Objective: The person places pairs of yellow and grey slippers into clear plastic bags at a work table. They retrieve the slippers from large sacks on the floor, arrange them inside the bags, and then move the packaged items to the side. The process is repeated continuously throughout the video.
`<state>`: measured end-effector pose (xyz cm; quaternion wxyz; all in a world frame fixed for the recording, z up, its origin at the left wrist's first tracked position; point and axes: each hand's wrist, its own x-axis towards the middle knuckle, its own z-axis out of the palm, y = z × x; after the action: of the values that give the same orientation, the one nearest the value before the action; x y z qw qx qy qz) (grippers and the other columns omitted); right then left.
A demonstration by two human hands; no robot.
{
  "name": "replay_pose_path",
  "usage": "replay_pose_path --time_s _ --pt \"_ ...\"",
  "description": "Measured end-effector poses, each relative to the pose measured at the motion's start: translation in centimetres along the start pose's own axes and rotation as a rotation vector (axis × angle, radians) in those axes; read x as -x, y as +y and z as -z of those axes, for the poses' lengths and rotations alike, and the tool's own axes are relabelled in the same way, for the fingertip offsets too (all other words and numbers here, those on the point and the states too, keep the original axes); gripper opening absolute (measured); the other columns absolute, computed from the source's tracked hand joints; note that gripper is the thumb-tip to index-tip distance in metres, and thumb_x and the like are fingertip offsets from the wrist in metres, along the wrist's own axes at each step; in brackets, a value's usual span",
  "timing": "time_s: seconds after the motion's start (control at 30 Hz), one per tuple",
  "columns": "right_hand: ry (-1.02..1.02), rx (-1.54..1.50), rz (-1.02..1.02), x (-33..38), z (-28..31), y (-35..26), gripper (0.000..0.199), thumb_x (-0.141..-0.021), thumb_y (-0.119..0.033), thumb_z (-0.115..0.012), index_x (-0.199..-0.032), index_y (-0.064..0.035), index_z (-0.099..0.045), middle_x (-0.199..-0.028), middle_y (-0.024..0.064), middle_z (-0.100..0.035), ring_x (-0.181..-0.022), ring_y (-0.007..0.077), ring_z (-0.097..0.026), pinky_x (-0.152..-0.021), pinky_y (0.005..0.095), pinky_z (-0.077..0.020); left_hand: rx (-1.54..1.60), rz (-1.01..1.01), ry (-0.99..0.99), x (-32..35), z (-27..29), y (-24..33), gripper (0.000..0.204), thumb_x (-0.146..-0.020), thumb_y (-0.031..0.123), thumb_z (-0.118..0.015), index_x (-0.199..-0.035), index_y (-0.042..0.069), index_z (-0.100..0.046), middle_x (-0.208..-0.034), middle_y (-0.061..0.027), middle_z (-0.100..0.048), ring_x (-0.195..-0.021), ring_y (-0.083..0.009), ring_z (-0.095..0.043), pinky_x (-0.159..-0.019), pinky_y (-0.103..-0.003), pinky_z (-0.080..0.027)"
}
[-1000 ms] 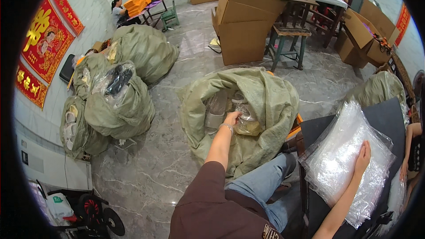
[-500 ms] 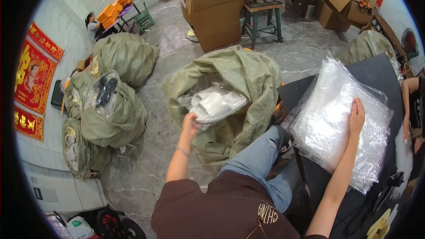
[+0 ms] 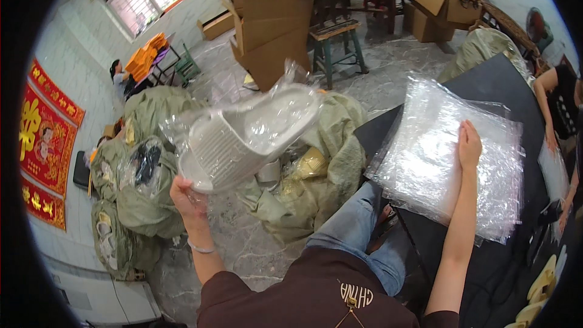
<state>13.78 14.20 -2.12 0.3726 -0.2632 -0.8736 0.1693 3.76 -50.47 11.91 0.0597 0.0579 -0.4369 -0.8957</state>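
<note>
Raised in front of me is a pair of light grey slide slippers in clear plastic. My left hand grips it at its lower left end, fingers closed. Below it an olive woven sack gapes, with a yellowish wrapped slipper and a pale one inside. My right hand lies flat, fingers stretched out, on a stack of clear plastic bags. The stack rests on a black table at my right.
Several full olive sacks stand on the left. Cardboard boxes and a green-legged stool are farther ahead. Another person's arm reaches in at the right edge. A person sits far left beside an orange pile.
My left hand has lifted the wrapped slippers out of the sack, up and to the left, nearer to me. My right hand stays on the bags. The view has shifted upward.
</note>
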Motion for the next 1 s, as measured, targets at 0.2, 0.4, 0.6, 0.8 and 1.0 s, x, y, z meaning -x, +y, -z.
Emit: replay_pose_path --time_s 0.2,0.4,0.6,0.8,1.0 --pt "0.039 -0.050 -0.037 0.1 -0.4 -0.7 0.028 -0.092 -0.021 -0.052 -0.110 -0.0049 -0.066 -0.119 0.0123 -0.063 -0.112 0.0292 -0.057 -0.098 0.0377 -0.0420 0.124 0.074 -0.410 -3.9 -9.6 -3.5 0.008 -0.070 0.011 -0.052 -0.064 0.012 -0.046 -0.068 -0.0002 -0.054 -0.060 -0.0136 -0.055 -0.053 -0.026 -0.045" --pt "0.016 -0.583 -0.467 0.2 0.4 0.8 0.034 -0.093 -0.024 -0.051 -0.120 -0.0058 -0.060 -0.121 0.0130 -0.061 -0.113 0.0270 -0.057 -0.098 0.0355 -0.0415 0.211 0.405 -0.767 -1.3 -21.6 -17.6 0.023 -0.073 0.015 -0.052 -0.091 0.005 -0.062 -0.096 -0.0069 -0.065 -0.090 -0.0224 -0.062 -0.084 -0.040 -0.052" --pt "-0.106 -1.651 -1.058 6.1 6.1 2.1 0.035 -0.094 -0.025 -0.051 -0.122 -0.0061 -0.058 -0.121 0.0133 -0.061 -0.112 0.0234 -0.057 -0.097 0.0332 -0.0417 -0.517 0.613 -0.703 4.4 -21.9 -32.3 0.026 -0.078 0.006 -0.047 -0.103 0.006 -0.052 -0.078 -0.0022 -0.054 -0.071 -0.0118 -0.050 -0.060 -0.026 -0.043" --pt "0.259 -1.781 -0.865 2.9 15.7 5.9 0.037 -0.094 -0.027 -0.051 -0.125 -0.0064 -0.055 -0.120 0.0136 -0.061 -0.110 0.0198 -0.057 -0.096 0.0308 -0.0418 -0.428 0.513 -0.579 5.8 -22.1 -32.5 0.024 -0.084 0.007 -0.044 -0.106 0.003 -0.052 -0.081 -0.0016 -0.051 -0.073 -0.0107 -0.048 -0.068 -0.024 -0.042" --pt "0.098 -0.052 -0.455 -1.4 26.3 2.8 0.026 -0.088 -0.021 -0.058 -0.098 0.0006 -0.068 -0.088 0.0123 -0.069 -0.082 0.0153 -0.066 -0.077 0.0272 -0.0506 -0.463 0.496 -0.651 5.5 -22.6 -32.9 0.029 -0.084 0.010 -0.048 -0.112 0.001 -0.048 -0.084 -0.0032 -0.050 -0.076 -0.0101 -0.048 -0.070 -0.026 -0.042"
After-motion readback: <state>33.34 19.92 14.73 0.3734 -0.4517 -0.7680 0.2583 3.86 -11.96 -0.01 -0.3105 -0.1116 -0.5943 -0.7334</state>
